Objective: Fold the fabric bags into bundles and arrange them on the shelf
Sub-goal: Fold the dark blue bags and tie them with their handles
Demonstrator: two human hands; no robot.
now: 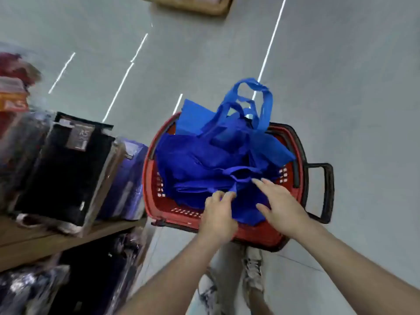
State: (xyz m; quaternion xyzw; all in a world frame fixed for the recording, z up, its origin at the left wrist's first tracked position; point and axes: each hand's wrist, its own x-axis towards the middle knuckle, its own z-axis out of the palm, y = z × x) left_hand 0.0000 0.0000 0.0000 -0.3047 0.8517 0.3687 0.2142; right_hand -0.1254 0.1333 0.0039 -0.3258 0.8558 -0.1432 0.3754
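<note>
A pile of blue fabric bags point(204, 160) fills a red shopping basket point(261, 233) on the floor in front of me, with their handles point(261, 98) sticking up at the far side. My left hand point(219, 214) pinches the near edge of the topmost blue bag with curled fingers. To its right, my right hand point(279, 201) lies on the blue fabric with its fingers straight and spread. The wooden shelf point(56, 237) stands at my left.
Black and purple packaged goods point(68, 164) stand on the shelf, with more point(91, 280) on the level below. The basket has a black pull handle point(325, 192) at its right side. My feet point(250, 269) are just behind the basket. A cardboard box point(193, 3) lies far ahead on the grey floor.
</note>
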